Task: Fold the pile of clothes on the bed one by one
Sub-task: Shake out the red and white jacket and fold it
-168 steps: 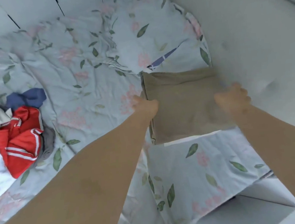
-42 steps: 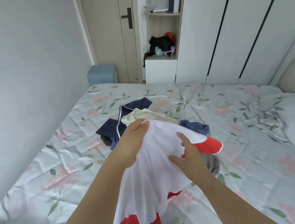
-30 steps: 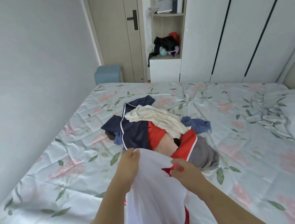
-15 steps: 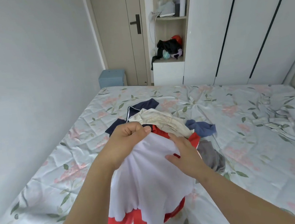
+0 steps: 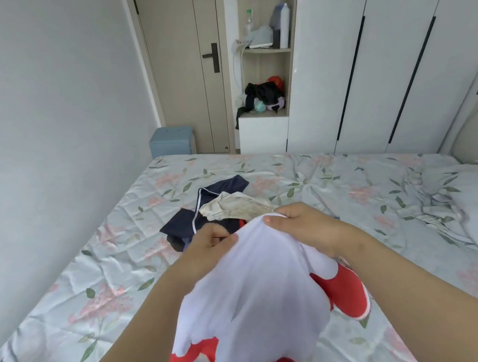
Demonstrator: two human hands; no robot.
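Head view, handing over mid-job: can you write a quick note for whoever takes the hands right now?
Hands: the left hand grips the top edge of the white and red garment; the right hand pinches the same edge close beside it.
Things: the garment is held up over the bed, hanging bunched toward the camera. Behind the hands, the navy garment and the cream garment lie heaped mid-bed; whatever is under them is mostly hidden.
Done: this garment is picked up. No folded piece shows clearly here.
Left: lay it flat, fold it, set it aside, then fold the rest one by one.
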